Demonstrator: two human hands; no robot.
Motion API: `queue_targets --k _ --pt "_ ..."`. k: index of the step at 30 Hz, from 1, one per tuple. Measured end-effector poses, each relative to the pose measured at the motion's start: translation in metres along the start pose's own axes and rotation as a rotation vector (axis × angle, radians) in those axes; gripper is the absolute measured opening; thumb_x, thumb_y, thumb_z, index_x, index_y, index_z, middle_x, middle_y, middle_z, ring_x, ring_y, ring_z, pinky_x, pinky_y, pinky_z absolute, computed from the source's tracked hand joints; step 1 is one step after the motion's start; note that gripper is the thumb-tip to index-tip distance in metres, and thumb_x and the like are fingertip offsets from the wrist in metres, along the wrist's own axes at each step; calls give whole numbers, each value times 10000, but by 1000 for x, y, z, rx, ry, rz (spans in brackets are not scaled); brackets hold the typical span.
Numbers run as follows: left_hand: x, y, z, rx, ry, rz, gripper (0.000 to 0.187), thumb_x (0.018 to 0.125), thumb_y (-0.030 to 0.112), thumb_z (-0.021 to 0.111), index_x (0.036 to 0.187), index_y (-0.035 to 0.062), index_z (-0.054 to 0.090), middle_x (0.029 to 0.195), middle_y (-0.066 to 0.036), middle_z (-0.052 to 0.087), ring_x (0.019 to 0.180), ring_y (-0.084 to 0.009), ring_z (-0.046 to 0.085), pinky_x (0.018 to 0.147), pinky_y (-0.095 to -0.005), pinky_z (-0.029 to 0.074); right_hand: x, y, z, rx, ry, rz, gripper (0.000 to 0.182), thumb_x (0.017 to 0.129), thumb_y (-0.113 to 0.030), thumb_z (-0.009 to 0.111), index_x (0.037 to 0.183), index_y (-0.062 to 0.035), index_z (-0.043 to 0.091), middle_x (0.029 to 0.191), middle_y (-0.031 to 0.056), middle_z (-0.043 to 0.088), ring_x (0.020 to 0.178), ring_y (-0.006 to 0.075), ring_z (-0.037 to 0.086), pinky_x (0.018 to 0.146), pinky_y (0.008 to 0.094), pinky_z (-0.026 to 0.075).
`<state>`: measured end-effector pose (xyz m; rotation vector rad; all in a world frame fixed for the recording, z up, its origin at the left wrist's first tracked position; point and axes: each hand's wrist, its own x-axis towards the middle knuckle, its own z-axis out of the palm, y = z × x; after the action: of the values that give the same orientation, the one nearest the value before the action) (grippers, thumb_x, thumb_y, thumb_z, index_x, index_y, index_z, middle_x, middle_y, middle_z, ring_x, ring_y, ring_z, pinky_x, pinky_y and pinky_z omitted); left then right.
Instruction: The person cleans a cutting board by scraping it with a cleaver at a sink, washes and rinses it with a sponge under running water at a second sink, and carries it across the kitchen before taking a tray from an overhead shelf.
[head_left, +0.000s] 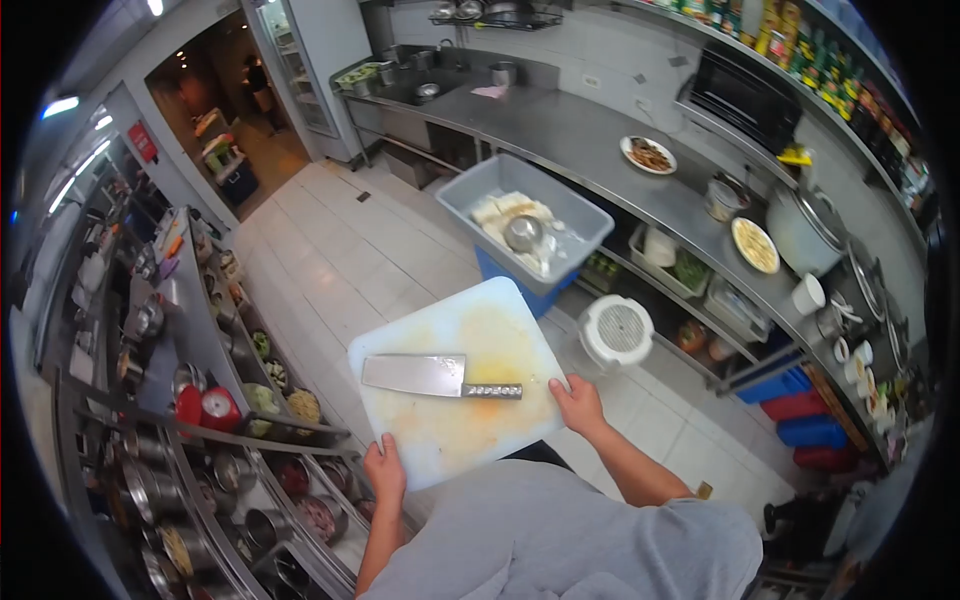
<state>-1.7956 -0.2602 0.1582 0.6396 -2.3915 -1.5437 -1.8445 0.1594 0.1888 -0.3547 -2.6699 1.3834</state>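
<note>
Both of my hands carry a white cutting board with yellow-orange stains, held out in front of my body. My left hand grips its lower left edge, thumb on top and fingers hidden beneath. On the right edge, my right hand has the same kind of hold. A cleaver lies flat across the board, its broad blade to the left and its patterned metal handle to the right. Neither hand touches the cleaver.
Ahead stands a grey tub holding pale food and a metal bowl. A white-lidded bin is beside it. A steel counter with plates runs along the right. Shelves with pots and a red scale stand left.
</note>
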Motion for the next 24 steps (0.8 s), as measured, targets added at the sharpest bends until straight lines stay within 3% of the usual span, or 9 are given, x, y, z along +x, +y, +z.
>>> queue_targets --k 2,4,8,13,16,20,22,23,24 --pt "58 9 13 -8 45 5 480 1128 367 623 962 -77 698 868 -215 746 803 -224 660 767 -429 534 69 -21 29 8 -37 -23 497 1050 -454 705 986 36 749 753 215 712 662 278 677 646 451 519" --pt "108 13 13 19 75 -19 475 1128 361 622 972 -81 700 883 -210 755 812 -218 662 773 -425 538 130 -43 57 33 -33 -74 562 1025 -516 701 878 27 694 736 259 677 650 394 665 634 502 506" --pt "208 56 36 -39 133 -66 456 1128 338 625 1004 -94 706 928 -176 777 838 -206 671 798 -413 550 246 -77 113 13 -107 -71 580 1023 -529 699 862 28 683 739 264 677 660 408 672 639 508 508" --pt "374 52 70 -36 110 -72 439 1130 321 628 1028 -97 715 932 -148 776 849 -195 671 810 -410 553 396 -102 212 -61 -150 -64 602 1024 -543 692 838 29 666 749 261 683 680 399 694 644 501 516" --pt "499 70 90 -33 73 -80 441 1129 325 629 1013 -92 713 905 -157 765 831 -196 662 800 -411 550 474 -141 254 74 -134 -8 601 1028 -550 682 869 29 687 759 267 681 699 398 696 646 505 508" --pt "654 86 125 4 -36 -48 445 1124 334 640 966 -78 701 849 -170 735 779 -204 640 753 -406 536 575 -170 295 -16 -71 81 586 1034 -544 675 923 30 717 756 270 670 703 401 685 649 514 499" --pt "713 101 140 -34 -73 -20 452 1121 338 645 943 -74 693 826 -173 722 757 -207 628 732 -407 529 617 -181 313 -15 16 91 568 1035 -538 675 965 22 746 746 256 676 683 392 666 651 516 496" --pt "748 114 151 7 -108 -1 463 1120 345 649 920 -71 681 809 -168 712 742 -205 618 717 -411 522 637 -189 317 -12 40 81 523 1050 -486 693 949 25 735 681 160 646 632 212 591 612 441 478" --pt "783 125 163 46 -141 23 474 1118 351 653 898 -69 668 791 -164 701 726 -203 607 703 -415 515 659 -199 320 1 55 91 523 1050 -486 693 949 25 735 681 160 646 632 212 591 612 441 478"
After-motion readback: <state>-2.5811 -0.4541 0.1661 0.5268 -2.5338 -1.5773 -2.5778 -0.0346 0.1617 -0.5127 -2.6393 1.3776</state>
